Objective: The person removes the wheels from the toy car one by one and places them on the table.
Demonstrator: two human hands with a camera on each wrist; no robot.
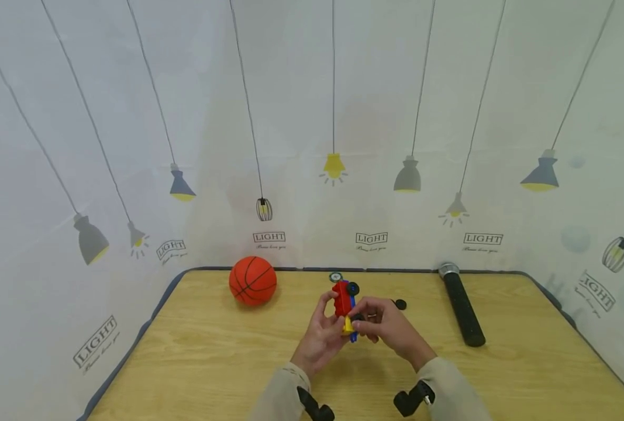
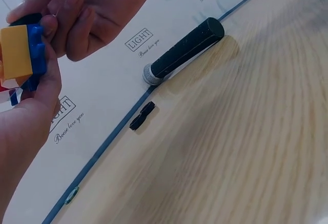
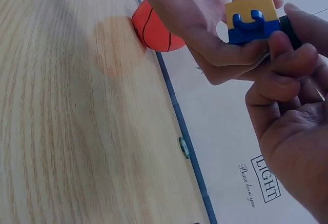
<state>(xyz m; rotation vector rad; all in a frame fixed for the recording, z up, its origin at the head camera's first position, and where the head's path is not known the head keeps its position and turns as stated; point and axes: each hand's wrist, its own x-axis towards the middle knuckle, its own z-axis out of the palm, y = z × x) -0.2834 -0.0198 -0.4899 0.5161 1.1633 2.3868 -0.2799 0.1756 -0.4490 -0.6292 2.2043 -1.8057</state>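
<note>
A toy car [image 1: 342, 303] of red, yellow and blue blocks is held above the table in my left hand [image 1: 318, 342], its fingers and thumb around the body. One black wheel [image 1: 352, 288] sits at its far end. With thumb and fingertips, my right hand [image 1: 393, 328] pinches another black wheel [image 3: 289, 31] against the near end's side. The right wrist view shows the yellow block [image 3: 259, 8] on the blue base [image 3: 253, 32], which has a hook-shaped piece. Whether the pinched wheel is fully seated is hidden by the fingers.
Loose black wheels [image 2: 142, 115] lie on the wooden table [image 1: 211, 362] beyond my right hand. An orange toy basketball [image 1: 252, 281] stands back left, a black microphone [image 1: 463, 307] lies right, and a small round disc [image 1: 335, 277] lies near the back edge.
</note>
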